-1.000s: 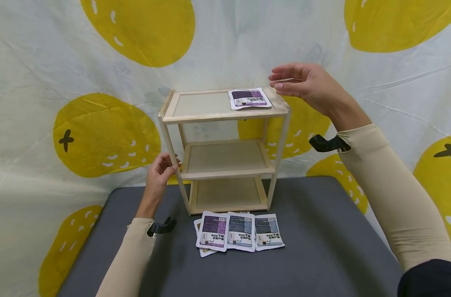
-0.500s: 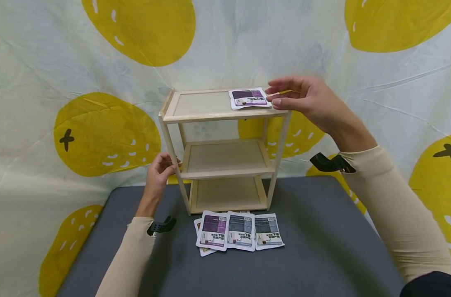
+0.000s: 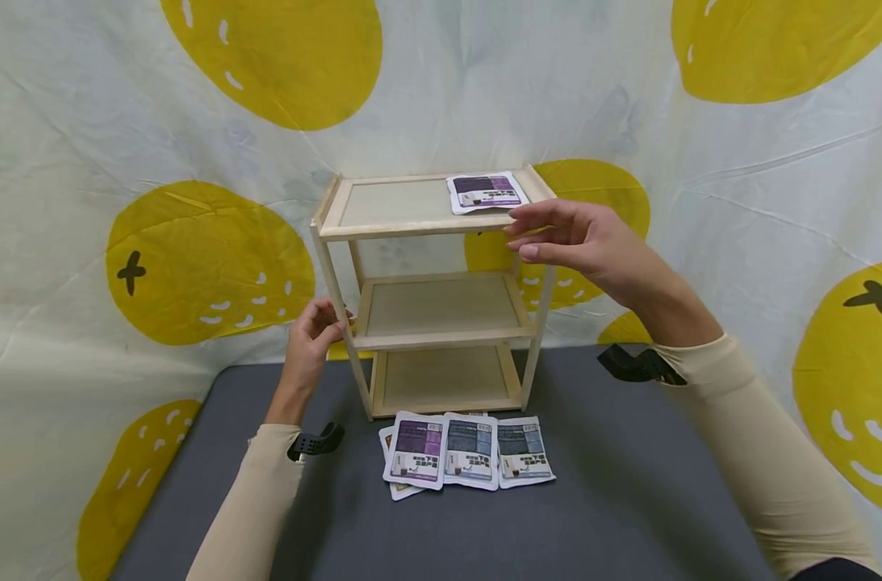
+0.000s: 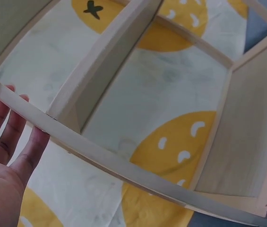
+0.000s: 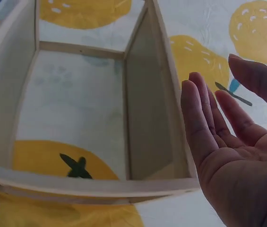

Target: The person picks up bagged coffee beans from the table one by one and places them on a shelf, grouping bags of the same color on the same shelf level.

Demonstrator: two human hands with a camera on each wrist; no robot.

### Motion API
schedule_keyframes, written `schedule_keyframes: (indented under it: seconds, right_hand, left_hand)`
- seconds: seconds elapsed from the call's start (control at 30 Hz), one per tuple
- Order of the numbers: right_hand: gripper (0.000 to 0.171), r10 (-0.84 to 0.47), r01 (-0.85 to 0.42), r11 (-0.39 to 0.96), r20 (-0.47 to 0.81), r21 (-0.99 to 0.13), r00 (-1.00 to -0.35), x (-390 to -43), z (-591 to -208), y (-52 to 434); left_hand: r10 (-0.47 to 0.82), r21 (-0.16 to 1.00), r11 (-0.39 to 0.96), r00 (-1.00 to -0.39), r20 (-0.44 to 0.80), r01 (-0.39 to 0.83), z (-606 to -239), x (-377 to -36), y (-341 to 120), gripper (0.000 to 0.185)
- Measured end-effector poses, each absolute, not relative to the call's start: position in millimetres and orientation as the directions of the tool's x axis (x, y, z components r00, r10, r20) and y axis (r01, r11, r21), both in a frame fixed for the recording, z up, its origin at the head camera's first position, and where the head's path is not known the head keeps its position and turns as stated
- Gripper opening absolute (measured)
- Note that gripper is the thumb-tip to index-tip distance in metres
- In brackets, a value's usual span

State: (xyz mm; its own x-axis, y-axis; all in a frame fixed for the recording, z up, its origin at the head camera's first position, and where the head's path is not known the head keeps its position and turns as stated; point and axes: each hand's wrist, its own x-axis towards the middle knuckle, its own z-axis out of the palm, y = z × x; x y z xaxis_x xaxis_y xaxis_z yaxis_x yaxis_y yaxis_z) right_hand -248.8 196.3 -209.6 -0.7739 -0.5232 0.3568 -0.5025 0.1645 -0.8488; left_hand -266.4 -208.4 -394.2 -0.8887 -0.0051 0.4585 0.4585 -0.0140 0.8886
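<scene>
A three-tier wooden shelf (image 3: 441, 307) stands at the back of the table. My left hand (image 3: 306, 347) holds its left front post at middle-tier height, thumb and fingers on either side; the fingers (image 4: 31, 151) show against the post in the left wrist view. A purple-and-white packet (image 3: 487, 192) lies flat at the right of the top tier. My right hand (image 3: 593, 246) hovers by the top right front corner, fingers loosely bent, holding nothing. In front of the shelf lie a purple packet (image 3: 415, 452), a blue-grey packet (image 3: 471, 452) and another blue-grey packet (image 3: 525, 452), overlapping others partly hidden beneath.
The dark grey table (image 3: 470, 532) carries the shelf and packets. A white cloth backdrop (image 3: 426, 81) with yellow fruit prints hangs close behind. The middle and bottom tiers show bare boards. Each wrist wears a black band (image 3: 317, 442).
My right hand has come down from above the top tier's right side, past the packet's edge, to the front right corner. The left hand and the packets stay where they were.
</scene>
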Motion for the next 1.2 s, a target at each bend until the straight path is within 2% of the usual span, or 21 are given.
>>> schedule_keyframes:
  seconds: [0.4,1.03,1.2]
  right_hand:
    - [0.044,-0.614,-0.429,0.136,0.264,-0.893,-0.744,-250.4,-260.8,181.4]
    - [0.047,-0.677,-0.322,0.083,0.184,-0.943,-0.713,-258.2,-323.1,158.8]
    - [0.049,-0.681,-0.311,0.107,0.158,-0.944,-0.715,-261.6,-342.6,150.7]
  left_hand:
    - [0.001,0.903,0.004,-0.903,0.431,0.431,-392.9,-263.5,-209.0,0.027]
    - [-0.005,0.898,0.027,-0.898,0.439,0.439,-393.4,-265.2,-209.2,0.032]
    - [-0.002,0.894,0.036,-0.895,0.446,0.446,-393.6,-265.3,-209.2,0.03]
